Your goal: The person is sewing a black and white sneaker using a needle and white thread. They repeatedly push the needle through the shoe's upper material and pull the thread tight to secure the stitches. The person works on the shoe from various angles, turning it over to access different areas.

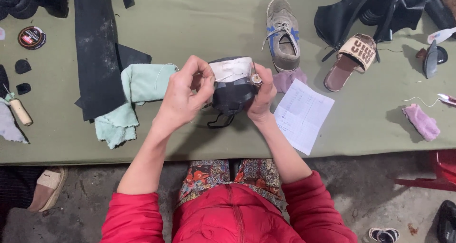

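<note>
Over table [199, 19] near edge, centre: black shoe [231, 88] w/ white heel strip held up. Left hand [183, 98] pinches thread at heel; right hand [261, 95] grips shoe, small tool at fingertips. Stitching looks mid-way, strip not fully fixed.

A worktop [199, 19] covered in olive-green cloth carries a long black rubber sheet [97, 53], a crumpled mint-green rag [135, 98], a worn grey sneaker with blue marks [283, 34], a tan slide sandal [351, 60], a white paper sheet [302, 114], a pink cloth scrap [422, 122], a round polish tin [32, 38] and a wooden-handled awl [19, 111].
</note>
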